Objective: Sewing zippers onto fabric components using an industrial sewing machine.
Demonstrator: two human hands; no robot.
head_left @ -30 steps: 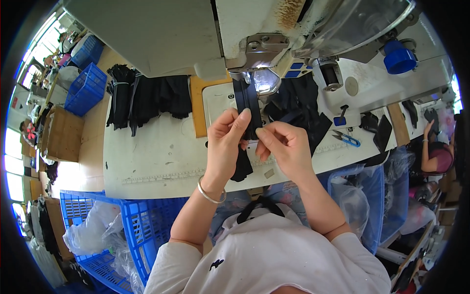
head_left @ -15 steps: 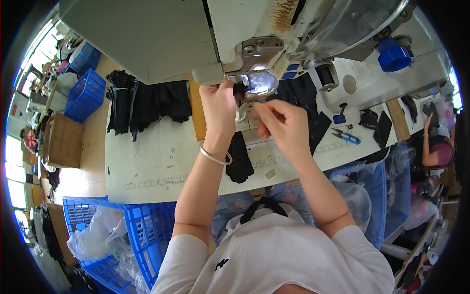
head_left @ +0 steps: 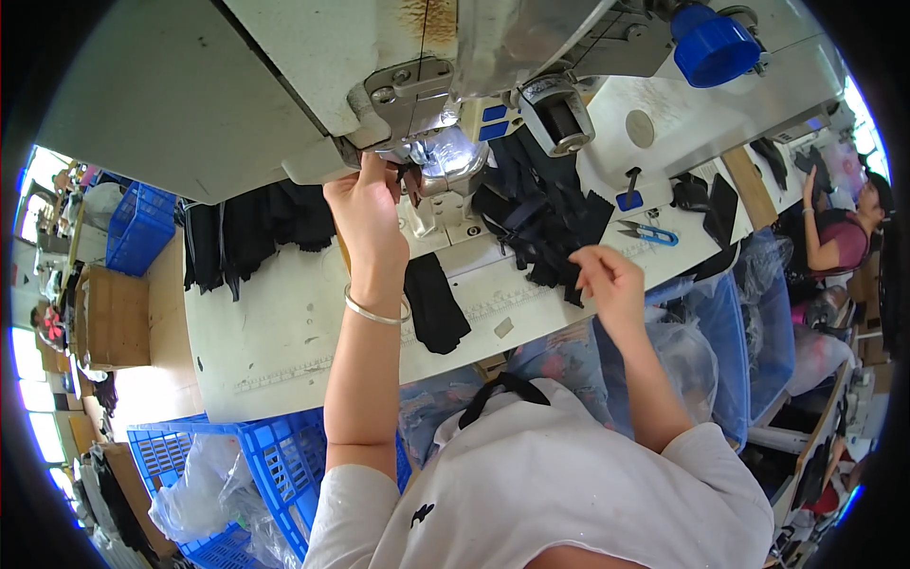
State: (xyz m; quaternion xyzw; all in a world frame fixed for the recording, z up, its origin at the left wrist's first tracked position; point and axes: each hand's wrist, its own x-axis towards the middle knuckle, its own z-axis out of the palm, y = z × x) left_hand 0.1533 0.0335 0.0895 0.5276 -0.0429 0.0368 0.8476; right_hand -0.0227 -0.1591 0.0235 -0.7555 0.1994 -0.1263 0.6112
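My left hand [head_left: 365, 209], with a silver bangle on the wrist, reaches under the head of the grey sewing machine [head_left: 408, 57]. Its fingers pinch the top of a black fabric strip [head_left: 433, 303] at the presser foot [head_left: 427, 175]. The strip lies toward me across the white table [head_left: 284, 332]. My right hand [head_left: 609, 280] hovers over the table's front edge, fingers bent, beside a heap of black fabric pieces [head_left: 540, 213]. I see nothing in it, but its fingertips are partly hidden.
Blue-handled snips [head_left: 652, 232] lie right of the heap. Black garments [head_left: 251, 228] hang at the table's left end. Blue crates [head_left: 237, 474] with clear plastic bags stand lower left, a cardboard box [head_left: 114, 318] beyond. Another person [head_left: 839, 237] sits at the far right.
My right hand has let go of the strip and pulled back to the right, toward the table's front edge. My left hand has pushed further in under the machine head.
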